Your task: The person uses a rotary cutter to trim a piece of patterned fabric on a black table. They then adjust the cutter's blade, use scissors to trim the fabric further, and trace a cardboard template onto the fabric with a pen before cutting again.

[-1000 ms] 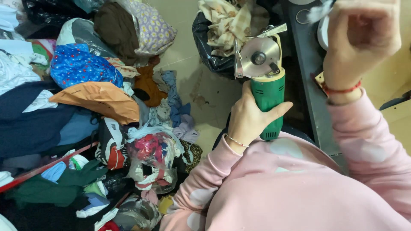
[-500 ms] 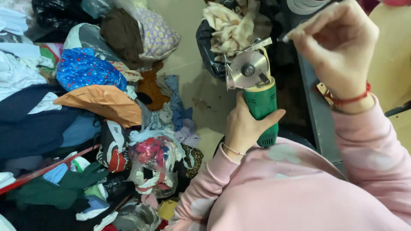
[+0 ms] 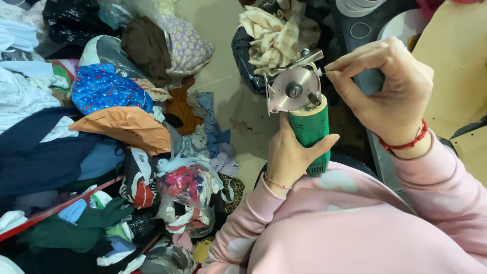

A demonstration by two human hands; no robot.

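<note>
1. Far left of the frame: a heap of clothes (image 3: 45, 137) in dark blue, white and green, with a red bar (image 3: 56, 208) slanting across the lower left.
2. Left of centre: a blue cloth with red and white spots (image 3: 109, 89) lies above an orange-tan garment (image 3: 129, 127); below them sits a clear bag stuffed with mixed rags (image 3: 187, 198).
3. Upper centre-left: a brown garment (image 3: 147, 45) lies against a lilac flowered cloth (image 3: 190, 45), on a pale floor (image 3: 228, 30).
4. Top centre: a black bag (image 3: 248, 56) holds cream patterned fabric (image 3: 271, 38).
5. Centre: the left hand (image 3: 291, 155) is clenched around the body of a green handheld rotary cutter (image 3: 309, 132), which stands upright with its round silver blade (image 3: 295, 90) toward the top of the frame, just in front of the black bag.
6. Right of centre: the right hand (image 3: 388, 94), with a red string bracelet (image 3: 406, 142) at the wrist, pinches something thin and small at the blade's right edge; what it is cannot be told.
7. Bottom right: pink sleeves (image 3: 355, 228) fill the corner.
8. Upper right: a tan board (image 3: 456, 66) lies beside a dark table edge (image 3: 368, 30).
</note>
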